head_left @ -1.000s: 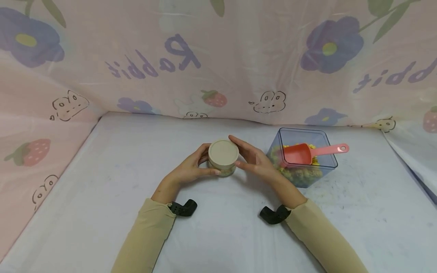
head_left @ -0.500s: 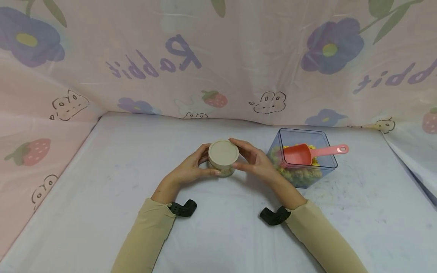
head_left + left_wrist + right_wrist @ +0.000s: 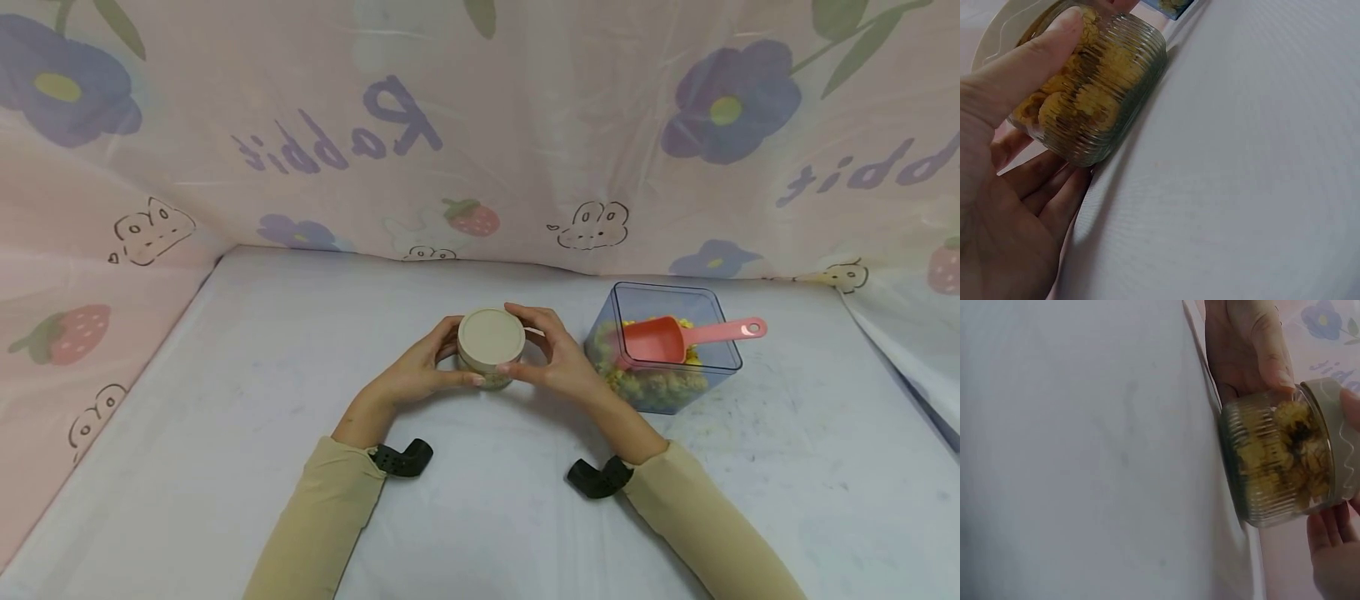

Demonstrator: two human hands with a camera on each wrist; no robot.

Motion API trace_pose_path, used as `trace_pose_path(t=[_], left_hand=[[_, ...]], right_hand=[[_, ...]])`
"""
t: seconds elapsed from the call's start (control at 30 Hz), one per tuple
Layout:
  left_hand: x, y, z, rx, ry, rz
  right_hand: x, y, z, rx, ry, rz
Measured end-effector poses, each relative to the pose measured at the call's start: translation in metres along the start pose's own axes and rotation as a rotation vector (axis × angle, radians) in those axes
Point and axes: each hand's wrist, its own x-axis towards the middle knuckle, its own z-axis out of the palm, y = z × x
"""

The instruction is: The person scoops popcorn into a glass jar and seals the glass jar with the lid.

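Observation:
A ribbed glass jar [image 3: 1100,94] of dried yellow flowers stands on the white table, its cream lid [image 3: 491,335] on top. My left hand [image 3: 411,367] grips the glass body, thumb along the near side and fingers round the far side. With thumb and fingers, my right hand [image 3: 564,360] holds the lid at its right edge; the thumb lies across the lid's front rim. In the right wrist view the jar's base appears to touch the tabletop. Parts of the right hand are cut off at that view's edge.
To the right of the jar is a clear bluish square tub [image 3: 667,387] of dried yellow-green flowers. A pink scoop [image 3: 656,340] lies in it, its handle over the right rim. A pink printed curtain [image 3: 510,167] hangs behind the table [image 3: 300,333].
My right thumb has slid left along the lid's front rim, and the right wrist has shifted slightly left. The left hand and jar stay in place.

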Motion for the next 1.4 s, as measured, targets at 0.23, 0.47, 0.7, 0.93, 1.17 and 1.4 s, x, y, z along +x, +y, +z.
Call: trace_pose_path(t=[0.23,0.47,0.7,0.93,1.17,1.4], left_hand=[[-0.0005,0.0005,0.0010,0.003,0.003,0.031],[0.0004,0.0010,0.0020,-0.013,-0.003,0.018],[0.0010,0.0025,0.0013,-0.010,-0.010,0.027],[0.0004,0.0029,-0.0003,-0.006,-0.002,0.025],[0.0008,0.0022,-0.0007,0.001,0.006,0.013],[0.0003,0.0013,0.0004,-0.004,0.009,0.004]], right_hand=[[-0.0016,0.0000,-0.0020,0.036,-0.033,-0.068],[-0.0016,0.0001,-0.0075,0.117,-0.138,-0.084],[-0.0013,0.0007,-0.0088,0.119,-0.144,-0.069],[-0.0018,-0.0005,-0.0086,0.098,-0.084,-0.058],[-0.0028,-0.0022,-0.0062,0.062,-0.013,-0.032],[-0.0037,0.0000,-0.0032,0.063,0.023,0.017]])
